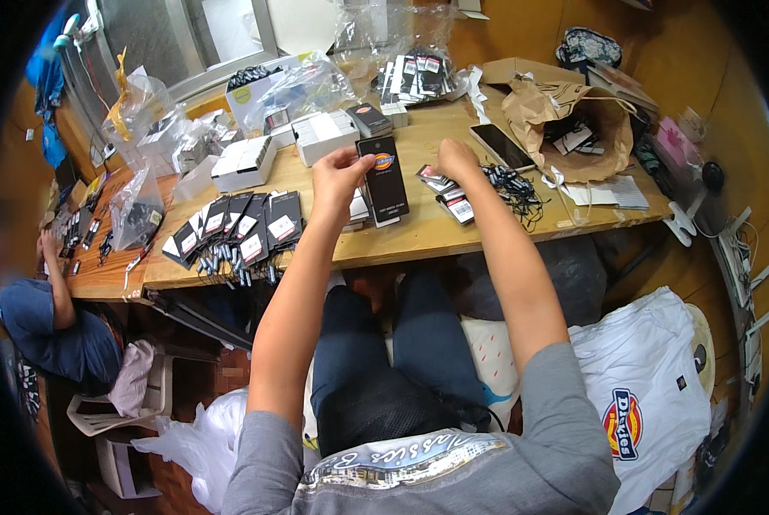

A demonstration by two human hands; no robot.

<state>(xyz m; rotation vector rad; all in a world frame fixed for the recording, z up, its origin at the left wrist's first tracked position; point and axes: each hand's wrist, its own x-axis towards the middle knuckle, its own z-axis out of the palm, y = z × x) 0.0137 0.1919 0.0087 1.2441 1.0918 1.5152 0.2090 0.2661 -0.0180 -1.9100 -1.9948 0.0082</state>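
Note:
Upright above the wooden table, a black hang tag with an orange, red and blue emblem is pinched in my left hand. Pale-edged cards are partly hidden behind that wrist. My right hand is closed above a small pile of tags with white labels; its fingertips are hidden, so what it grips cannot be made out. Dark strings with small tips lie tangled just right of that pile. Left of my left forearm, several black strung tags are fanned out, their cords hanging past the table edge.
White boxes of cards and clear plastic bags stand along the back. A phone lies beside an open brown paper bag. Another person works at the far left. A white T-shirt is draped at the right.

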